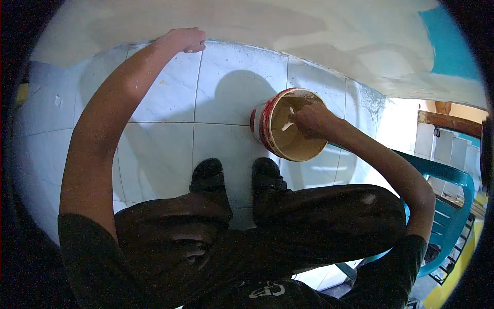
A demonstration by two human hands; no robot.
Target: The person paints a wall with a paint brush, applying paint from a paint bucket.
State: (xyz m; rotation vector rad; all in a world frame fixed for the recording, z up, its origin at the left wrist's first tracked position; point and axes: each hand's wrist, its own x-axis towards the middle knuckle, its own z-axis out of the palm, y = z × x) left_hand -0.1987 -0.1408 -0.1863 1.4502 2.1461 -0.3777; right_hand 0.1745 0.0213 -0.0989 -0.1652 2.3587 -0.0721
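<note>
My left hand (189,40) is curled into a fist against the foot of the wall, where it meets the floor; nothing shows in its fingers. My right hand (311,122) reaches inside a bucket (266,126) that tilts toward the right, its outside white and red with drips. Tan liquid or paste (298,147) coats the bucket's inner wall. By the fingers of my right hand is a pale, narrow piece (289,119); whether it is a tool or smeared fingertips I cannot make out. Those fingers are closed and partly hidden.
The wall (257,23) is beige, with a turquoise patch (453,46) at the upper right. White tiles (159,149) cover the floor, speckled near the wall. My dark shoes (208,175) are just left of and below the bucket. A green plastic chair (453,206) stands at the right.
</note>
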